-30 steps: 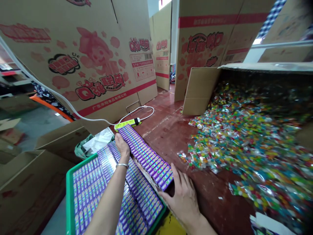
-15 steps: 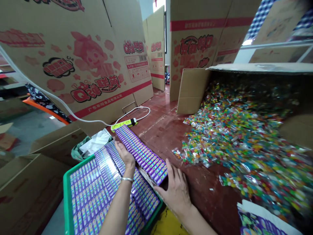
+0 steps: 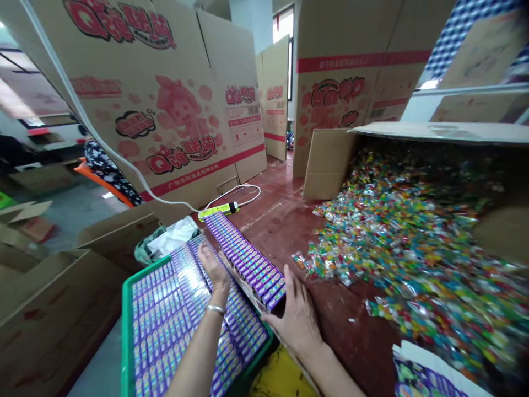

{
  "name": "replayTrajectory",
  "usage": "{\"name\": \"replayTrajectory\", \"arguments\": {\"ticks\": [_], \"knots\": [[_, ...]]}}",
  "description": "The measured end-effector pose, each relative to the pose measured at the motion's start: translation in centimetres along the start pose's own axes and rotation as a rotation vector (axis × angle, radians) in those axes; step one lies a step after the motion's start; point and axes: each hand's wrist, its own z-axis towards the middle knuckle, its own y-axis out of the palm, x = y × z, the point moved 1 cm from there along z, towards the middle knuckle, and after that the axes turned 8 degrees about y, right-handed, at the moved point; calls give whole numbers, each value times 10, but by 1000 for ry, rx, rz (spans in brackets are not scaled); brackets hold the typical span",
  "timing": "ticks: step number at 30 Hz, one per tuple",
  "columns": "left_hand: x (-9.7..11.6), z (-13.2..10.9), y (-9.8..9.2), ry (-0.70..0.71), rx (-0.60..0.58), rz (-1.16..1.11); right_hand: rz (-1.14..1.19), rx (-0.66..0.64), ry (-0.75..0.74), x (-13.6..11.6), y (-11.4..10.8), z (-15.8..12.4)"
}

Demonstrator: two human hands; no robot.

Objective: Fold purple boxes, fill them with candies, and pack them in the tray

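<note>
My left hand (image 3: 214,269), with a silver bangle at the wrist, has its fingers stretched out over small purple boxes (image 3: 243,322) packed in rows in a green tray (image 3: 127,331). Whether it touches them I cannot tell. Just right of it, along the table edge, lies a long row of similar purple boxes (image 3: 248,256). My right hand (image 3: 301,322) is at the near end of that row, thumb spread from the fingers; the fingers are beside the last boxes, and contact is not clear. Glossy film or lids reflect light on part of the tray's contents.
A heap of wrapped colourful candies (image 3: 405,242) spills from a tipped carton (image 3: 328,162) on the red-brown table (image 3: 281,220). A yellow power strip (image 3: 219,210) with a white cord lies at the row's far end. Large cartons (image 3: 182,110) stand behind. A printed bag (image 3: 425,372) lies front right.
The camera view has turned a little up and left. My left hand has come slightly away from the row of boxes. My right hand stays at the row's near end.
</note>
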Motion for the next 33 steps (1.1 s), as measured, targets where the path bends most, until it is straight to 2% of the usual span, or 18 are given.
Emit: {"name": "replayTrajectory", "arguments": {"ticks": [3,5,7,8,10,11,12,14,17,21,25,33], "knots": [[29,-23,-14,87,7,-111,40,-52,18,0,-14,-6],[55,-48,-21,127,-90,-203,60,-69,19,6,-41,-9],[81,-79,-27,137,-243,-292,40,-42,19,22,-79,-12],[93,-95,-29,146,-395,-331,3,21,38,34,-101,-13],[116,-132,-28,342,-981,-396,-100,136,83,66,-145,-18],[126,-151,-27,433,-1221,-453,-176,145,110,83,-166,-23],[135,-169,-24,523,-1395,-495,-221,144,140,99,-184,-28],[148,-201,-17,691,-1633,-541,-288,114,173,128,-210,-39],[155,-234,-3,804,-1859,-465,-356,20,158,153,-222,-55],[149,-251,3,835,-1958,-356,-408,-15,155,163,-210,-65],[147,-252,1,867,-1954,-333,-393,-30,148,167,-200,-64],[148,-254,-1,918,-1932,-306,-376,-57,121,162,-200,-62]]}}
